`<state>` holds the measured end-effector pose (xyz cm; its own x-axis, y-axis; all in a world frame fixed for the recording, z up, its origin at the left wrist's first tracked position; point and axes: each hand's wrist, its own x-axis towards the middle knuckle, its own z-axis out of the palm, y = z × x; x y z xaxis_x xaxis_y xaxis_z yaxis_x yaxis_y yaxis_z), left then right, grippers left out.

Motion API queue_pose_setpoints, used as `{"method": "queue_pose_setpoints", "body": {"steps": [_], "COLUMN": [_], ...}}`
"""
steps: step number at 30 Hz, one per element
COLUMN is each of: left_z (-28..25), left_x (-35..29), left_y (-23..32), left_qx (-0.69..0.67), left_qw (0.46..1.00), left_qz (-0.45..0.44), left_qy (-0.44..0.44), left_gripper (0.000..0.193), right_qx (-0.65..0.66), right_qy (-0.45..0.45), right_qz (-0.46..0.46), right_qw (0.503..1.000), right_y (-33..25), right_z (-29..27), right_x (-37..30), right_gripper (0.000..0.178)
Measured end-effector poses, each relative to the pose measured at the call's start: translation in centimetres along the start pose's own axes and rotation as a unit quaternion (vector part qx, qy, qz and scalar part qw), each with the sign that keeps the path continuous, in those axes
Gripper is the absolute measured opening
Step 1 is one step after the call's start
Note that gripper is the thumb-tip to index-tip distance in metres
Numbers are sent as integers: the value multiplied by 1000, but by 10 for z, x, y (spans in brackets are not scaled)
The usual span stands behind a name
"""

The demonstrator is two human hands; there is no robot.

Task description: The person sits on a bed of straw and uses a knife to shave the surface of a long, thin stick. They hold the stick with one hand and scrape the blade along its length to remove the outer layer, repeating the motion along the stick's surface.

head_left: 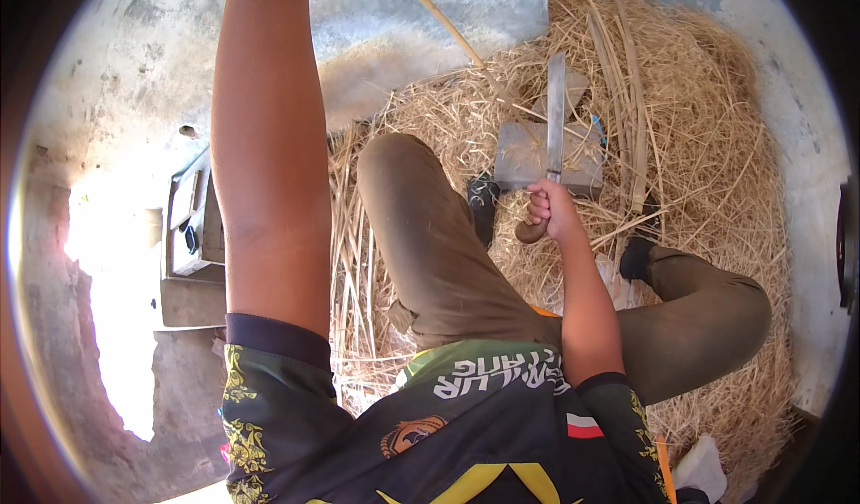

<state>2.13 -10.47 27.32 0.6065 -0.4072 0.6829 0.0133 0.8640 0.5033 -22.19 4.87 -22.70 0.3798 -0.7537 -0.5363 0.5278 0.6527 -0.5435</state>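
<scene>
My right hand (553, 208) is closed round the curved wooden handle of a machete (555, 114). Its long blade points away from me, over a grey block (514, 171) between my feet. A thin bamboo stick (439, 17) slants down from the top edge, and its lower end reaches the block behind the blade. My left arm (269, 119) stretches up past the top edge, so the left hand is out of sight. Whether that hand holds the stick does not show.
Deep piles of bamboo shavings (717, 172) surround my bent legs. Long split strips (638, 110) lie right of the block. A bluish wall (430, 47) rises ahead. To the left stand a box-like object (197, 226) and a bright opening (116, 307).
</scene>
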Motion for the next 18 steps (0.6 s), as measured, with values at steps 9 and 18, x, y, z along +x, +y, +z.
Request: {"method": "queue_pose_setpoints", "body": {"steps": [9,18], "left_z": [15,22], "left_x": [-14,-19], "left_y": [10,12], "left_qx": [2,25], "left_qw": [1000,999], "left_qz": [-2,-6], "left_qy": [10,20], "left_gripper": [41,42], "right_qx": [-8,-79], "right_qy": [-258,-270], "right_qz": [-53,-113], "right_qw": [965,953], "right_y": [-68,-91], "right_z": [47,75], "right_x": [-53,-87], "right_gripper": [30,32]}}
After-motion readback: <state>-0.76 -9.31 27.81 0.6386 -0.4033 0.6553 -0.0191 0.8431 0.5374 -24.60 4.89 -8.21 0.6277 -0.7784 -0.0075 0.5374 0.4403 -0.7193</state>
